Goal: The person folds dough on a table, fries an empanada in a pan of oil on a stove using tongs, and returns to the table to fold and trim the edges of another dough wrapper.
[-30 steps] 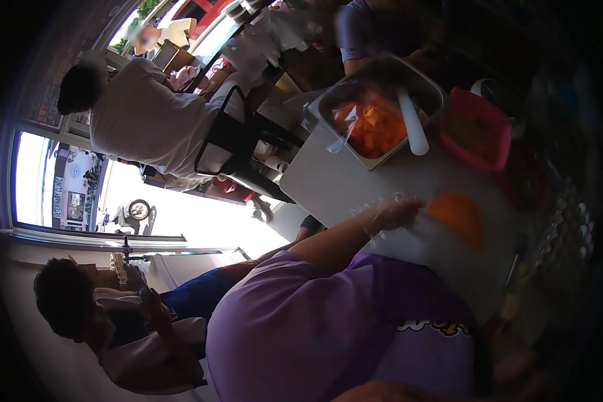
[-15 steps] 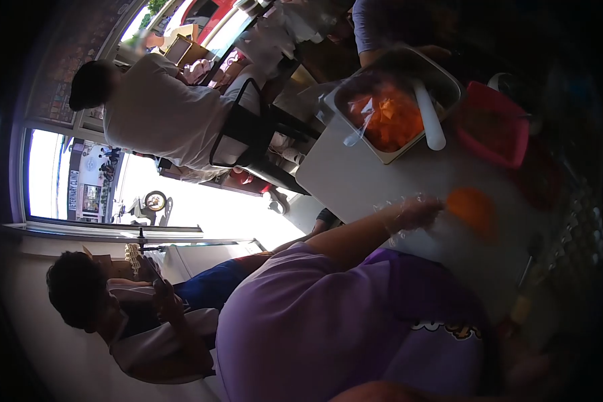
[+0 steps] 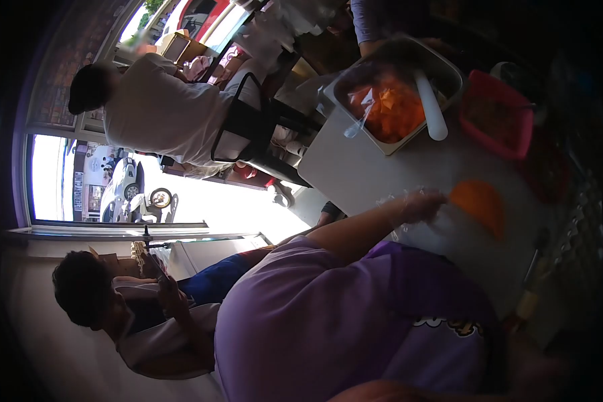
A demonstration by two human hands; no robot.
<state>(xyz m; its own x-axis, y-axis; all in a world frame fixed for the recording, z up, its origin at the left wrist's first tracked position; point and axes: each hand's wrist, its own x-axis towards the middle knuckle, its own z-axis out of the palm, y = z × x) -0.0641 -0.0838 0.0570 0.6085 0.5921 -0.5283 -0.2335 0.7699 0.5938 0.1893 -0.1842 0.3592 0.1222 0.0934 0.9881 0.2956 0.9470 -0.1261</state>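
My left hand [image 3: 423, 206], in a loose clear plastic glove, reaches over the white table [image 3: 342, 157]. Its fingers are closed at the near edge of a flat orange half-moon that looks like folded dough [image 3: 477, 206]. Low in the picture, my right hand [image 3: 536, 368] is dark and blurred, so its fingers cannot be made out. Nearest to it lies a thin tool with a pale handle [image 3: 527, 305]. A metal tray [image 3: 394, 146] on the table holds an orange mass under clear plastic, with a white-handled utensil [image 3: 432, 110] across it.
Beyond the metal tray stands a pink basin [image 3: 494, 114]. Egg trays [image 3: 576, 221] seem to line the dark far side. One person in white [image 3: 167, 110] sits by the window; another [image 3: 147, 315] looks at a phone. A further person's sleeve [image 3: 368, 20] is behind the tray.
The orange half-moon, blurred before, shows a clearer outline and sits slightly further right. My left hand has barely moved. Outside, a white car has come into view.
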